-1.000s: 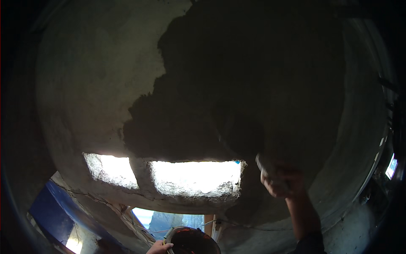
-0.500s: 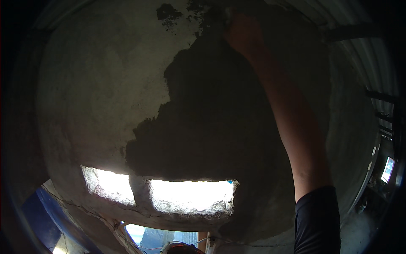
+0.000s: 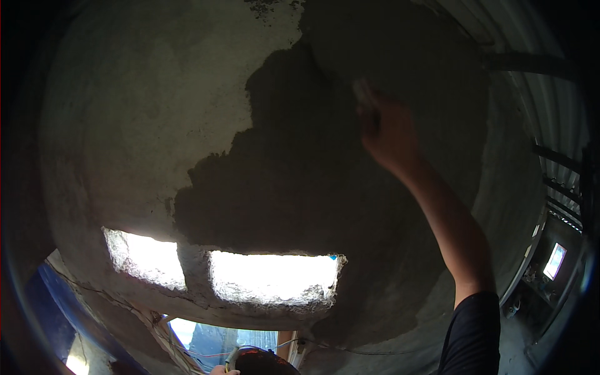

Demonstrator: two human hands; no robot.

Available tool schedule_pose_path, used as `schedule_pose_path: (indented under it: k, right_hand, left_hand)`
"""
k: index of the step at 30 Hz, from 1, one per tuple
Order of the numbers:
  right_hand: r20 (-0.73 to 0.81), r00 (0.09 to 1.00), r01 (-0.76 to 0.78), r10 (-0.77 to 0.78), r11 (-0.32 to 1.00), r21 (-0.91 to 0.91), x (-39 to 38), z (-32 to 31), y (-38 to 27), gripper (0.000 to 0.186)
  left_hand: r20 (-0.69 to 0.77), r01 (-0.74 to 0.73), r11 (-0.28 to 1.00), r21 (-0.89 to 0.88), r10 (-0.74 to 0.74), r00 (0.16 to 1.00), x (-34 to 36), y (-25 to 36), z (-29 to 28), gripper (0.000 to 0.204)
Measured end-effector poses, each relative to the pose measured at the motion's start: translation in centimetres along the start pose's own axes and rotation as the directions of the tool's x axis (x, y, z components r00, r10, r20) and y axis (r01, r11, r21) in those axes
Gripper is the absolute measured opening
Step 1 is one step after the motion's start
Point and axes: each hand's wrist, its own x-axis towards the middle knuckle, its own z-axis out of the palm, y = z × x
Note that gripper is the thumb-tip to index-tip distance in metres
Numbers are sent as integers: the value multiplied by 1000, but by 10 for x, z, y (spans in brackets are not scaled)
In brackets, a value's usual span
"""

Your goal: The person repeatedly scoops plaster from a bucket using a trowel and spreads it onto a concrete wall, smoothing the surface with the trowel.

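Observation:
My right hand is closed and raised against the wall, its arm reaching up from the lower right. Past its fingers sticks out a small pale, flat-edged thing, blurred and dim. It lies over a dark, damp-looking coating that spreads across the wall. To the left the wall is lighter and bare, with a ragged border between the two. At the bottom edge only the fingers of my left hand show, closed at a pale slim thing beside a dark rounded shape.
Two bright rough-edged openings, a small one and a wider one, pierce the wall low down. Below them is a framed opening with thin wires nearby. Corrugated roofing on dark beams runs along the right. Blue sheeting hangs at lower left.
My right hand has come down from the top of the wall with the pale thing. The whole view has shifted slightly, and fingers of my left hand now show at the bottom edge.

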Motion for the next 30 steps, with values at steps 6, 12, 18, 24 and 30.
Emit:
schedule_pose_path:
  k: [6,12,18,24,30]
  right_hand:
    - [53,942,-310,330,922,-234,155,10,71,35]
    - [314,887,-168,338,871,-462,169,67,30,39]
    - [308,942,-36,135,951,-307,29,28,-52,44]
    - [176,983,-34,49,996,-87,-4,-12,-25,47]
    - [19,949,-276,314,861,-428,136,3,93,39]
  left_hand:
    - [-44,-174,982,66,177,983,-2,24,-3,35]
    - [-89,-294,944,150,309,947,-4,56,-6,36]
    - [-44,35,998,59,-33,999,17,51,-23,32]
    - [127,540,841,-41,-532,837,25,35,-23,30]
    - [131,494,869,-37,-486,864,30,9,-10,30]
